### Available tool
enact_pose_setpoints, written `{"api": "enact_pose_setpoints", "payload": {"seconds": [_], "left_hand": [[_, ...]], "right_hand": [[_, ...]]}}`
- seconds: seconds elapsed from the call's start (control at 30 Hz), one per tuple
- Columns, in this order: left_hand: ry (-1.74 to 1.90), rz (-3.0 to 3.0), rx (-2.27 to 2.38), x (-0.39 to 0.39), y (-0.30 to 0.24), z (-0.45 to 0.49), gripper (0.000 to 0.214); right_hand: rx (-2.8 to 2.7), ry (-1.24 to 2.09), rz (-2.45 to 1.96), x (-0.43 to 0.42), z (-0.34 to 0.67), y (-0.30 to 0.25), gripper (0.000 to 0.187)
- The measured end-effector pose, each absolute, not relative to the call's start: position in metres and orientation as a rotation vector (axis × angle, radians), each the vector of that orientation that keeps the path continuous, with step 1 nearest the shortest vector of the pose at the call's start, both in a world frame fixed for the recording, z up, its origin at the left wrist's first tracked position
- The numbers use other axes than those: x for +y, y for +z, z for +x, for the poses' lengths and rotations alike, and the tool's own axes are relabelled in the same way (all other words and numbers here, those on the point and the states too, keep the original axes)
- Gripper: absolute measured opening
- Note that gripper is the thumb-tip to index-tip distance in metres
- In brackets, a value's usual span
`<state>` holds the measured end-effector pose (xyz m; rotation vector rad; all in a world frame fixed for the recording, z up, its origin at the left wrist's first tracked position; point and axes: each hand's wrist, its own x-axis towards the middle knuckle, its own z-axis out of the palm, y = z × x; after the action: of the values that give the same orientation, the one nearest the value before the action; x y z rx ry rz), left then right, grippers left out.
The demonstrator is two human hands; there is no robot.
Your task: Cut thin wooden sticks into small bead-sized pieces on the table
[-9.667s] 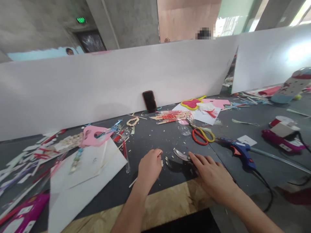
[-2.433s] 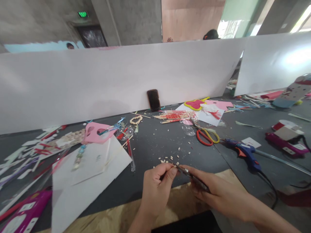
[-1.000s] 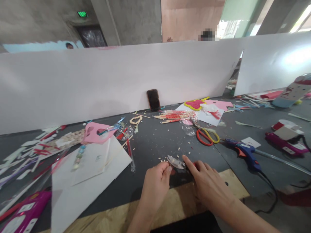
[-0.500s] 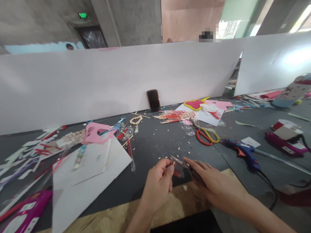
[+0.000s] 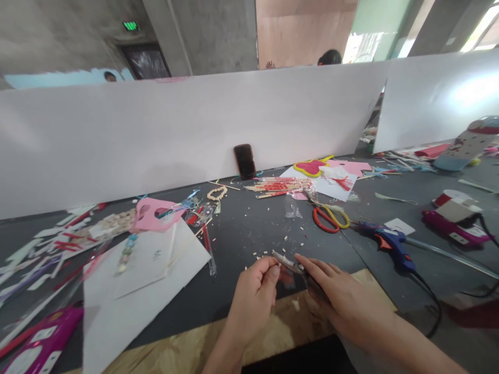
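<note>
The left hand (image 5: 253,296) has its thumb and forefinger pinched on a small pale piece (image 5: 279,265), mostly hidden by the fingertips. The right hand (image 5: 345,298), just beside it, wraps the handles of a metal cutter (image 5: 289,264), whose blades point toward the left fingertips; whether the blades touch the piece, I cannot tell. The two hands are near each other but apart, low over the front edge of the dark table (image 5: 237,226). Small pale bits (image 5: 265,252) lie scattered just beyond them. Farther out, scissors (image 5: 326,228) with red and yellow handles lie ahead of the right hand, and a blue glue gun (image 5: 397,254) lies to their right. Left of the hands are a white sheet (image 5: 109,322) and a pink cutout (image 5: 169,221). At the back, red-and-pale sticks (image 5: 278,184) lie bundled near a phone (image 5: 245,162), which leans against a white panel (image 5: 175,130)
</note>
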<state>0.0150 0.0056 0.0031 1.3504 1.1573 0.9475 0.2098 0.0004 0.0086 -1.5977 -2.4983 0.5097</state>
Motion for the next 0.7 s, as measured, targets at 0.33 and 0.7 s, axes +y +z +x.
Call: {"api": "enact_pose_setpoints", "payload": {"seconds": [0.33, 0.7], "left_hand": [[0.976, 1.411, 1.284, 0.005, 0.001, 0.013, 0.027], [1.001, 1.412, 1.264, 0.003, 0.003, 0.012, 0.028]], "right_hand": [[-2.454, 0.761, -1.532, -0.003, 0.211, 0.012, 0.061], [-2.267, 1.325, -1.424, -0.003, 0.211, 0.035, 0.054]]}}
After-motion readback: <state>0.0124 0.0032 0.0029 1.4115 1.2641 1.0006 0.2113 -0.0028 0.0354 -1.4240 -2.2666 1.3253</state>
